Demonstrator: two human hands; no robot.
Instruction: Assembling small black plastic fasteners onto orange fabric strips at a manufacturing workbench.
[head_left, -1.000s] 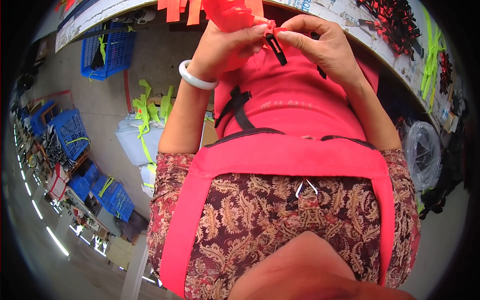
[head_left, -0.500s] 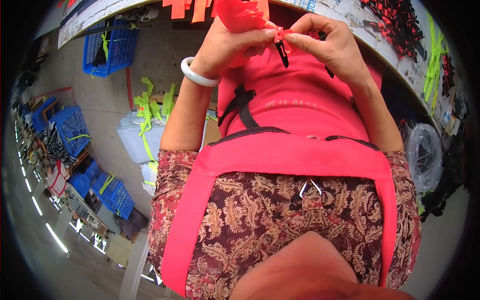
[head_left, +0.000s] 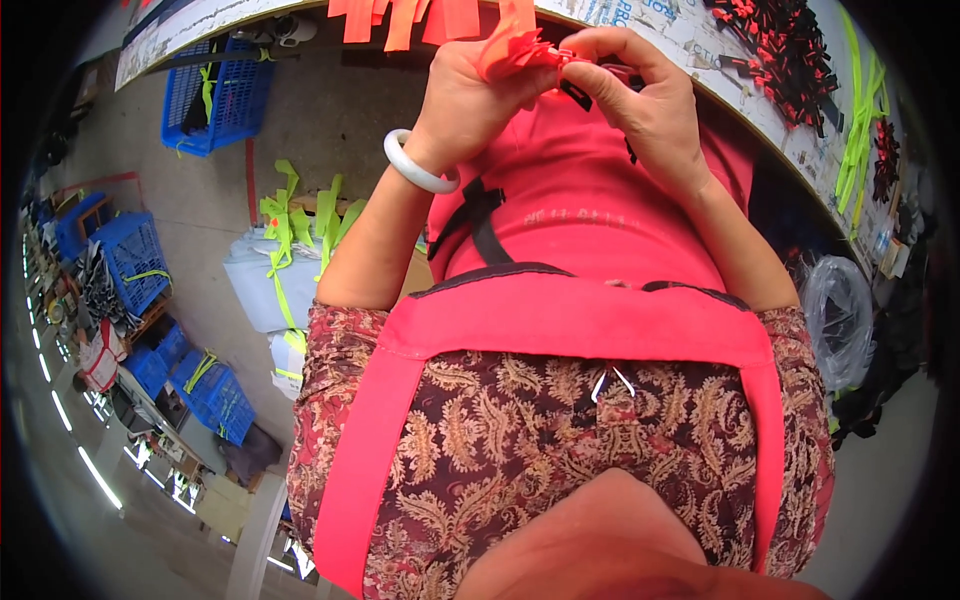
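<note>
Cannot see inside the left grip [head_left: 476,98], wrapped round a bundle of orange strips [head_left: 513,48] at upper centre, cropped by the top edge. Cannot make out all of the black clip [head_left: 576,95], part covered by the right grip [head_left: 645,100]. Cannot follow the counter [head_left: 688,45] or the red-and-black pile [head_left: 780,60], upper right, past that edge. Cannot tell apart the small, blurred goods [head_left: 65,300] at far left.

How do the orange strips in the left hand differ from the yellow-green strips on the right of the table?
The orange strips are reddish orange, while the yellow-green strips are neon-bright. The orange strips are gripped in the left hand; the yellow-green strips lie on the table. The orange strips are bunched together, whereas the yellow-green strips stretch out long. Both are groups of vivid, flat strips.
</note>
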